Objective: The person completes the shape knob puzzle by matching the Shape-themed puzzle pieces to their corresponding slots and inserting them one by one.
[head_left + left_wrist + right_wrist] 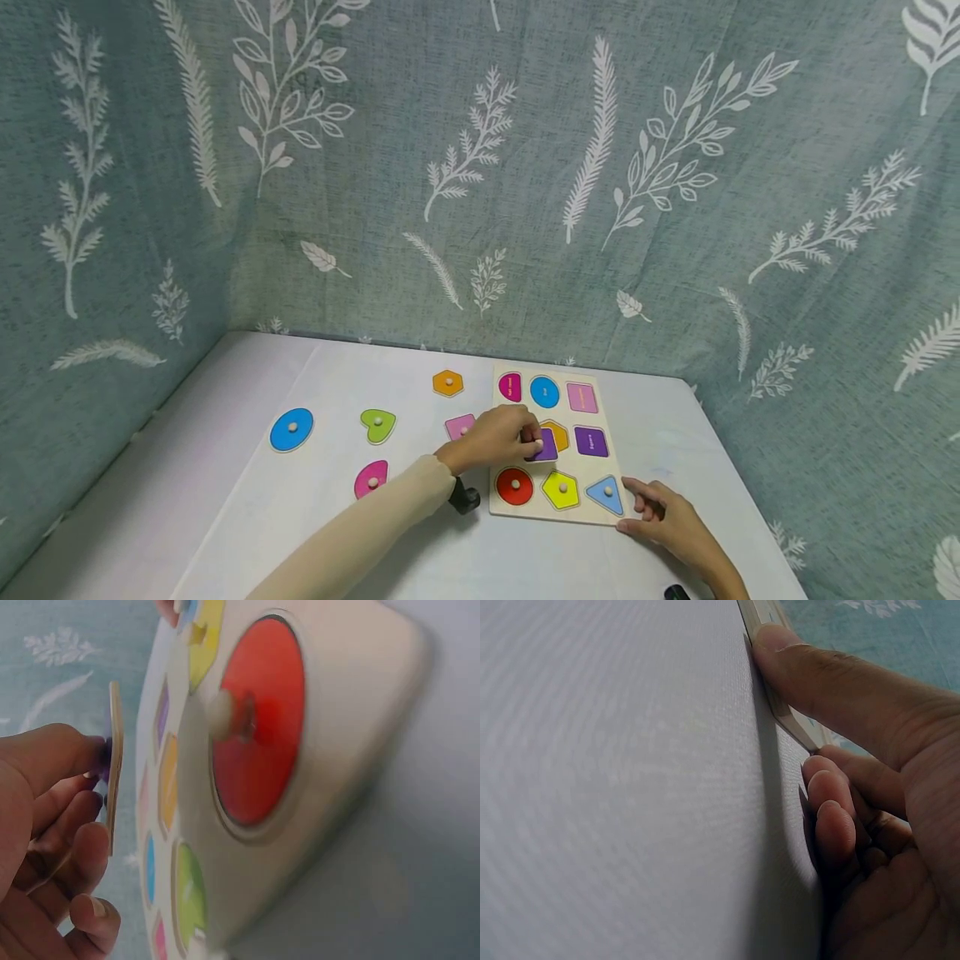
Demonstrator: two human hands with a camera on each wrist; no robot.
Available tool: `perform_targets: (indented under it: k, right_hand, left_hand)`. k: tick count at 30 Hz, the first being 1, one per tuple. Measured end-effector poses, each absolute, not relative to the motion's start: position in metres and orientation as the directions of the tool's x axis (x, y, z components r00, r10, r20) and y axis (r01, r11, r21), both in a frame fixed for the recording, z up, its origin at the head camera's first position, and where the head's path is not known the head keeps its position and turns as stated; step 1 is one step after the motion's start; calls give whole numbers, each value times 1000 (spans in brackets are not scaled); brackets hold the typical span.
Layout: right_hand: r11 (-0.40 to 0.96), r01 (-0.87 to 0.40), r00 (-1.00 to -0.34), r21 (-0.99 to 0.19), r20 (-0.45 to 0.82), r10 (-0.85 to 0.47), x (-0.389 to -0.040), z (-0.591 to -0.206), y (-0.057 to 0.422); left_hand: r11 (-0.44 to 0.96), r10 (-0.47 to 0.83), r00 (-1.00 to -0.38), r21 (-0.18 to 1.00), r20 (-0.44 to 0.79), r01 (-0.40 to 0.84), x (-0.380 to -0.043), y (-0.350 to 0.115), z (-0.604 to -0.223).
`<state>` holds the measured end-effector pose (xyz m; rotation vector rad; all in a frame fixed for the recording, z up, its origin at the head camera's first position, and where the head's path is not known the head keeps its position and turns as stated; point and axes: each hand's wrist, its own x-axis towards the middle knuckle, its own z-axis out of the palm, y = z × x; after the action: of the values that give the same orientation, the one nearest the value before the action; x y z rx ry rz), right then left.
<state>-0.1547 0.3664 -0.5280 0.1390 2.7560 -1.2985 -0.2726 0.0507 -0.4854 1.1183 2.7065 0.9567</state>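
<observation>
Head view: the blue oval [291, 430] lies near the table's [315, 475] left edge; the left hand [497, 435] pinches the purple square [551, 447] by its knob [539, 444], a handy hold, above the board [573, 465]; the right hand [670, 521] grips its near right corner, seemingly steadying it.

Right grip [926, 795] at the board's [796, 729] corner.
I see the thumb on its edge, fingers bent beside it, white surface [630, 787] alongside, teal cloth [915, 645] beyond.
</observation>
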Motion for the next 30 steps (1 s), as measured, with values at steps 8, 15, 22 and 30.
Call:
perform_targets:
  k: [8, 15, 22, 30]
  right_hand:
    - [658, 133, -990, -741, -129, 56, -153, -525, 367]
    - [659, 147, -988, -737, -138, 66, -154, -526, 364]
    - [663, 142, -989, -735, -130, 67, -154, -527, 368]
    - [659, 123, -992, -742, -115, 55, -156, -530, 369]
  left_hand:
    - [539, 685, -700, 506, 204, 674, -277, 79, -480]
    - [543, 681, -699, 491, 217, 681, -281, 96, -490]
    - [557, 684, -695, 457, 221, 694, -281, 107, -498]
    - [569, 677, -703, 449, 220, 689, -284, 118, -495]
